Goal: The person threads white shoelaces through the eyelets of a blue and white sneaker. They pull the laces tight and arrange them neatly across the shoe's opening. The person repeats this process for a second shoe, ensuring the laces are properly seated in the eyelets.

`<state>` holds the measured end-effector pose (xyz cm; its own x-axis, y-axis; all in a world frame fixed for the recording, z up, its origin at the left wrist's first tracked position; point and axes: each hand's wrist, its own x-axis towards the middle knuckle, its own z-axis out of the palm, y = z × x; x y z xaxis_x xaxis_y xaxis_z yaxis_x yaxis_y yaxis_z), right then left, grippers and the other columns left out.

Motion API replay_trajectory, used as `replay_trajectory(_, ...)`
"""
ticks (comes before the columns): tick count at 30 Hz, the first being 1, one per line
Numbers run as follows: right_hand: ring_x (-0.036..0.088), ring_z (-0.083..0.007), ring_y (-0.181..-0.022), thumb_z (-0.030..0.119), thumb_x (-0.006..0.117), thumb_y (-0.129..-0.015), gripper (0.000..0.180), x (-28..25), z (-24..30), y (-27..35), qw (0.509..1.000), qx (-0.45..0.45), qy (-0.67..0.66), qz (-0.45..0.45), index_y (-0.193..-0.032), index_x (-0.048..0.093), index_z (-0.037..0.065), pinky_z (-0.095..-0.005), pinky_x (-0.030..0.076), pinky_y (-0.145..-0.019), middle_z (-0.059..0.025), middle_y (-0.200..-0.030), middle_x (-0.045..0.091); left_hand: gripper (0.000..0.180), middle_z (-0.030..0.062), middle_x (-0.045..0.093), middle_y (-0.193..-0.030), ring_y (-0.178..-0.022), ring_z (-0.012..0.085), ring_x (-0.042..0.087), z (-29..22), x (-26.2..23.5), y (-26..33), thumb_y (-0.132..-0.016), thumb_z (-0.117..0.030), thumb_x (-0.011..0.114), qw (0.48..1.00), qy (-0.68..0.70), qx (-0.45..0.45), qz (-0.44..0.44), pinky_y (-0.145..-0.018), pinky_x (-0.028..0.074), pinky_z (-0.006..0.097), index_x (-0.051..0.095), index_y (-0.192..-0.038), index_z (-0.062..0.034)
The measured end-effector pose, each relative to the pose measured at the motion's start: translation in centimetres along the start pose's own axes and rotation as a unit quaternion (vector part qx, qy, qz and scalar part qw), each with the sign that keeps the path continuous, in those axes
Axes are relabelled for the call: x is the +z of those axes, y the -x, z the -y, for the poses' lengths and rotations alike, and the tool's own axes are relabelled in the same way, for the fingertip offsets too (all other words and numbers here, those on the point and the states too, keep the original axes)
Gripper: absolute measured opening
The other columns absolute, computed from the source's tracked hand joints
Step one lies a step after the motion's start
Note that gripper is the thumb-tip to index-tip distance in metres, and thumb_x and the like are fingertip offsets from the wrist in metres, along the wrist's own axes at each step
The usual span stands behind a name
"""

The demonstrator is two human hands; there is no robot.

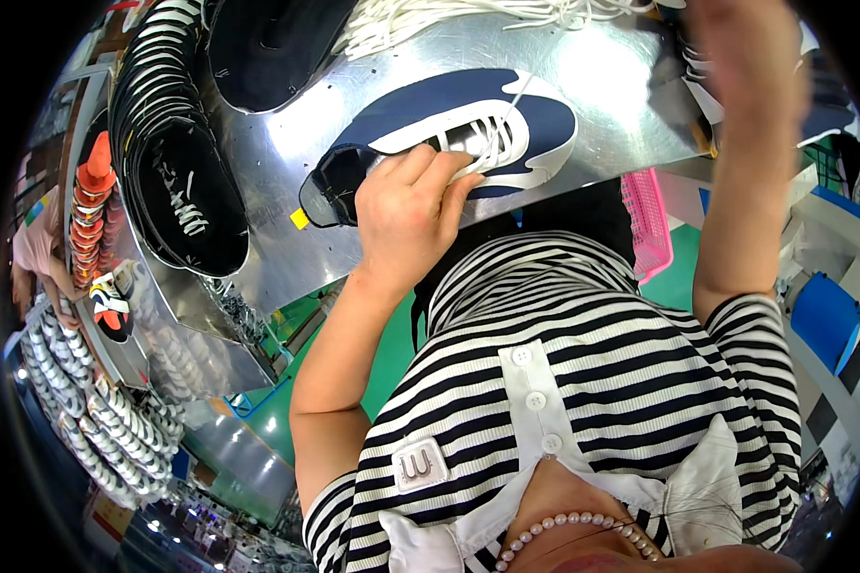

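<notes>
A navy and white shoe upper [373, 122] lies on its side on the metal table, toe to the right, with a small yellow tag at its heel. White lace [490, 143] runs through its front eyelets, and one strand sticks up over the toe. My left hand [406, 212] is closed on the upper's near edge by the opening, thumb and fingers pinched beside the lace. Raised at the upper right, away from the upper, my right hand [747, 57] is smeared by motion. Its fingers, and anything in them, cannot be made out.
White laces [449, 24] lie heaped at the table's far side. Nested black uppers [186, 196] stand in a long row at the left, by another dark upper [268, 48]. A pink basket [647, 224] sits below the near edge. Another person [43, 244] is at far left.
</notes>
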<state>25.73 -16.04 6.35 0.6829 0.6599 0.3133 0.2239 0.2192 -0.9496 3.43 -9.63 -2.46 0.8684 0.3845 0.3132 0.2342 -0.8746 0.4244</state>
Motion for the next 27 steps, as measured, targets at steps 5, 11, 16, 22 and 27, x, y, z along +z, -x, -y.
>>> replay_trajectory(5, 0.064, -0.0083, -0.088, 0.012, 0.069, -0.090, 0.013, 0.3, -7.3, 5.6, 0.952, 0.172, -0.039, 0.251, -0.100, 0.069, 0.004, -0.0235, 0.050, -0.083, -0.0013, -0.091, 0.070, 0.080, 0.0193, 0.069, -0.096, -0.088, 0.0305, 0.068, -0.7, -1.5, -1.2, -0.083, -0.029, 0.079, 0.944, 0.237, -0.221, 0.057, -0.074, 0.054, 0.038, 0.029, -0.138, 0.0008)
replay_trajectory(11, 0.063, -0.0094, -0.081, 0.012, 0.069, -0.087, 0.012, 2.1, -8.2, 4.5, 0.952, 0.151, 0.035, 0.263, -0.095, 0.069, 0.004, -0.0253, 0.049, -0.075, -0.0025, -0.084, 0.069, 0.073, 0.0177, 0.067, -0.104, -0.104, 0.0255, 0.063, 0.3, -2.3, -1.4, -0.093, -0.041, 0.067, 0.867, 0.387, -0.310, 0.050, -0.093, 0.047, 0.035, 0.035, -0.143, 0.0009)
replay_trajectory(16, 0.065, -0.0183, -0.082, 0.019, 0.069, -0.085, 0.016, 2.7, -9.5, 4.8, 0.945, 0.118, 0.112, 0.285, -0.094, 0.071, 0.006, -0.0316, 0.050, -0.077, -0.0065, -0.089, 0.069, 0.045, 0.0117, 0.070, -0.091, -0.084, 0.0199, 0.064, -0.1, 1.0, -1.4, -0.086, -0.029, 0.075, 0.915, 0.247, -0.310, -0.072, -0.078, 0.049, 0.032, 0.061, -0.117, 0.0000)
replay_trajectory(22, 0.063, -0.0161, -0.088, 0.020, 0.068, -0.089, 0.023, 1.9, -9.0, 5.2, 0.961, 0.064, 0.120, 0.240, -0.104, 0.064, 0.003, -0.0304, 0.048, -0.080, -0.0061, -0.095, 0.065, 0.036, 0.0076, 0.072, -0.093, -0.076, 0.0282, 0.062, -0.3, 2.4, -1.6, -0.077, -0.030, 0.080, 0.927, 0.175, -0.298, -0.142, -0.079, 0.045, 0.037, 0.067, -0.102, -0.0076)
replay_trajectory(27, 0.063, -0.0150, -0.073, 0.012, 0.062, -0.095, 0.013, -0.4, -6.8, 6.5, 0.940, 0.049, 0.167, 0.293, -0.101, 0.059, 0.001, -0.0255, 0.049, -0.068, -0.0076, -0.083, 0.065, 0.035, 0.0080, 0.072, -0.092, -0.077, 0.0275, 0.063, -0.5, 2.7, -1.4, -0.075, -0.025, 0.081, 0.927, 0.154, -0.300, -0.161, -0.078, 0.045, 0.037, 0.067, -0.102, -0.0076)
